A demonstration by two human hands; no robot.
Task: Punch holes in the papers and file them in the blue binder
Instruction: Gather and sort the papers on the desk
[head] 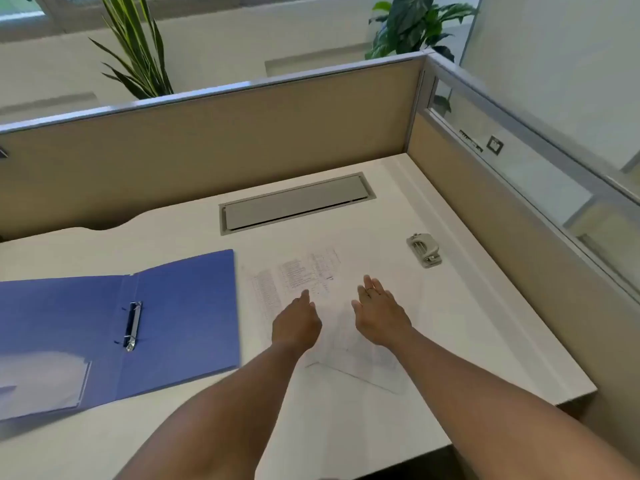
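A blue binder [180,306] lies open flat on the left of the white desk [485,341], its metal ring mechanism [132,325] in the middle. Printed papers [304,278] lie loosely spread in the desk's middle, right of the binder. A grey hole punch [424,250] stands farther right, apart from the papers. My left hand [296,325] and my right hand [379,313] hover over or rest on the papers, fingers extended; neither hand holds anything. The parts of the sheets under my hands are hidden.
A grey cable hatch [294,204] is set into the desk behind the papers. Beige partition walls [242,140] close the back and right side. Plants [138,46] stand beyond the partition. The desk's front edge runs at the lower right.
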